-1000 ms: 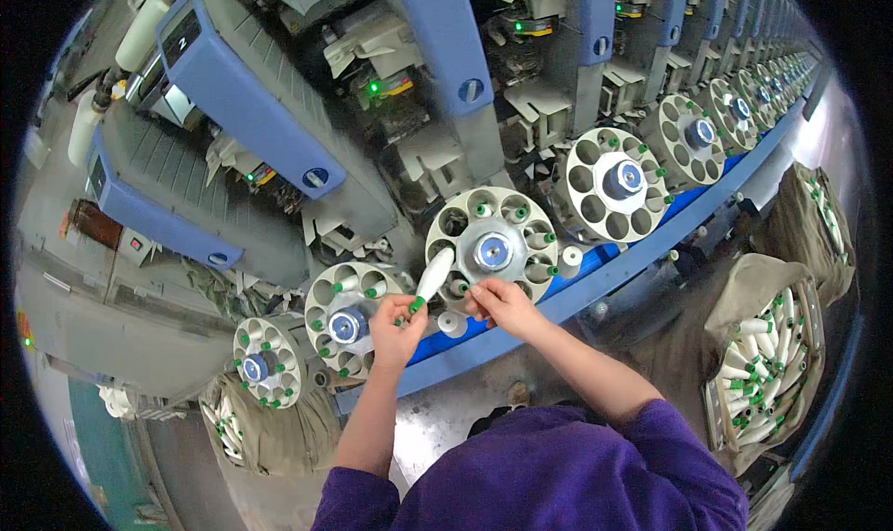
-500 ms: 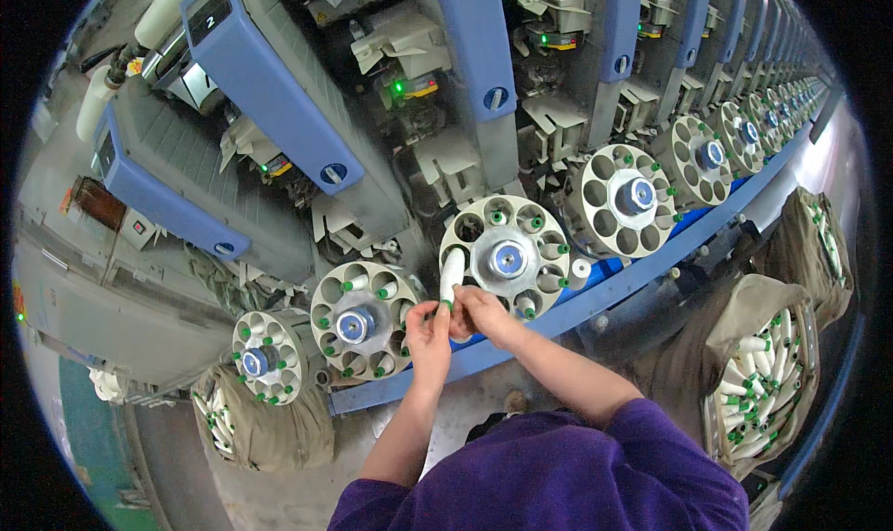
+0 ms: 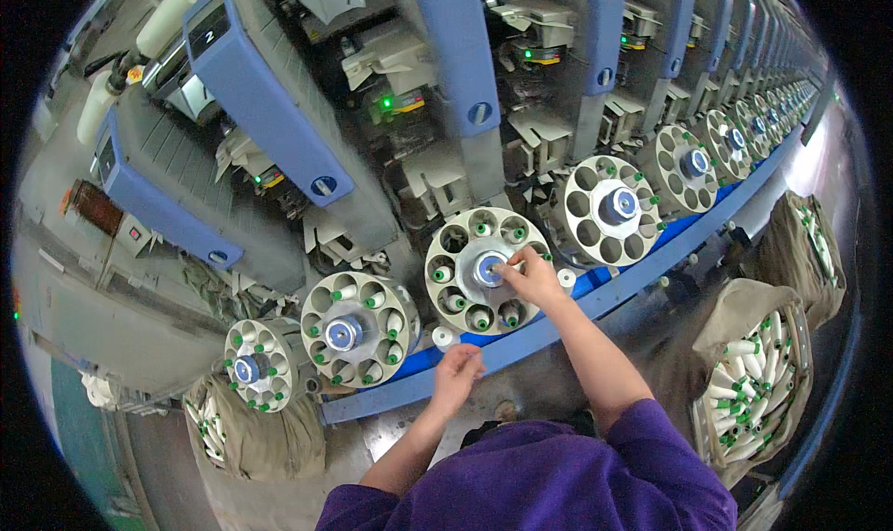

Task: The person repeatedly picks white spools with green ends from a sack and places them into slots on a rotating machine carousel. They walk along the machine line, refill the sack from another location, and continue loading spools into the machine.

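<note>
In front of me stands a round bobbin magazine (image 3: 437, 294) with a blue-capped metal hub (image 3: 487, 270). Several white yarn bobbins with green tips sit in its pockets; the upper-left pocket looks dark. My right hand (image 3: 534, 278) is over the right side of this magazine, fingers apart, fingertips by the hub and the right-hand pockets. No bobbin shows in it. Below the magazine, near a white cylindrical piece (image 3: 445, 338) on the rail, hovers my left hand (image 3: 456, 375). Its fingers are loosely bent and somewhat apart, with nothing visible in them.
Similar magazines (image 3: 565, 205) line the blue rail (image 3: 595, 294) on both sides, below tall blue-and-grey machine units (image 3: 446, 47). A cloth sack (image 3: 749, 298) of bobbins stands at right, another behind it. A third sack (image 3: 270, 438) is at lower left.
The bobbin that both hands held at the magazine's left is no longer in them. My right hand has moved up beside the hub, my left down and away. Bobbins sit at different positions around the magazine.
</note>
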`<control>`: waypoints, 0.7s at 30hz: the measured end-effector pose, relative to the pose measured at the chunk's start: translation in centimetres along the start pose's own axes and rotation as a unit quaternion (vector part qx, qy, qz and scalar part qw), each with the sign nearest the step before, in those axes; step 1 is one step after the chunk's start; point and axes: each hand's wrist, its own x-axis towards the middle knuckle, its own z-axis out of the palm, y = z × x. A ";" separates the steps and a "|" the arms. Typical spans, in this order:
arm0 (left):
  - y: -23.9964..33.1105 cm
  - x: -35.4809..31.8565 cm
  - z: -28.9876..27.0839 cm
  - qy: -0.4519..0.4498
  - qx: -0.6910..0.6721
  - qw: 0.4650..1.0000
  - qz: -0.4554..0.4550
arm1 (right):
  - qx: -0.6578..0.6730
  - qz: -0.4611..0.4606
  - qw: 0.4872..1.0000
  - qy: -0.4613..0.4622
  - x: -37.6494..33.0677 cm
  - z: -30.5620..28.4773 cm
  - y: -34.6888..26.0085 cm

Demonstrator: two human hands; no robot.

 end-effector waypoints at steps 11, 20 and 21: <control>-0.3 3.0 13.1 -0.220 0.091 0.967 -0.086 | 0.105 0.061 0.988 -0.098 -19.2 -10.2 7.5; 4.3 -0.3 35.8 -0.369 0.161 0.859 0.316 | 0.030 0.308 0.822 0.477 -39.9 -34.9 19.6; 4.2 -1.2 38.5 -0.402 0.182 0.831 0.337 | 0.029 0.285 0.832 0.475 -41.6 -36.1 21.0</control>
